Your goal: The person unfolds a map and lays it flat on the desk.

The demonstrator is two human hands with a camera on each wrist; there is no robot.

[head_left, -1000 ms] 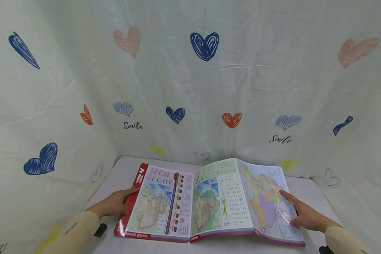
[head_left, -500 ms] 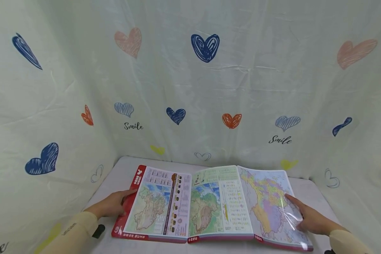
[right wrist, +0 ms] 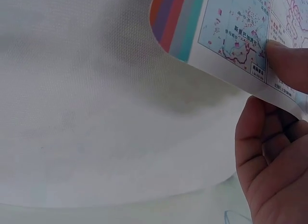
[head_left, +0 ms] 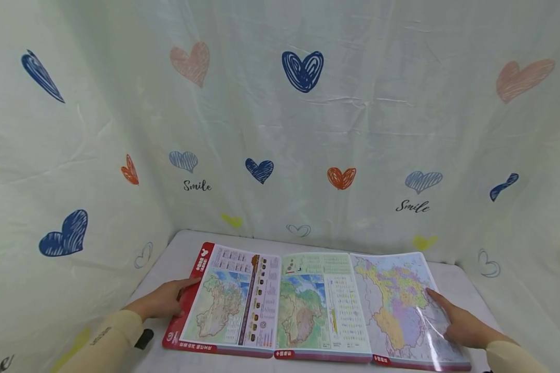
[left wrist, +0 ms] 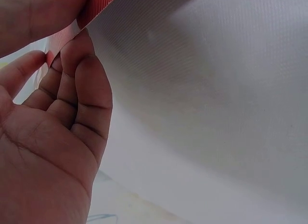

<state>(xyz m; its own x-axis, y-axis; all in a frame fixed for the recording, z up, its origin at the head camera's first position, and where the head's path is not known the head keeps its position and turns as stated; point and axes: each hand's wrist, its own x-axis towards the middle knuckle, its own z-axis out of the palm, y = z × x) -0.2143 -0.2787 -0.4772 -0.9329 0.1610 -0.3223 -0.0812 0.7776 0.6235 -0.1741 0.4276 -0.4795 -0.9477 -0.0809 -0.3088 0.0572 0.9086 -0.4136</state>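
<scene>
A glossy folding map (head_left: pixel 303 311) lies spread in three panels across the table in the head view, its left panel edged with a red strip. My left hand (head_left: pixel 165 299) pinches that red left edge, thumb on one face and fingers curled behind. The left wrist view shows the same hand (left wrist: pixel 53 132) with the ribbed red border (left wrist: pixel 98 9) between thumb and fingers. At the opposite end, my right hand (head_left: pixel 464 322) grips the edge of the colourful right panel (head_left: pixel 396 305). Striped colour bands mark the map corner (right wrist: pixel 178 21) beside the right hand (right wrist: pixel 276 161) in the right wrist view.
The white table (head_left: pixel 186 241) runs under and behind the map. Pale curtains (head_left: pixel 303 129) printed with hearts and "Smile" enclose the back and both sides. Dark straps (head_left: pixel 144 339) show at the wrists.
The right hand has moved rightward and slightly nearer, drawing the map's right panel outward. The middle and right panels, raised at their fold before, now lie flatter. The left hand has barely shifted.
</scene>
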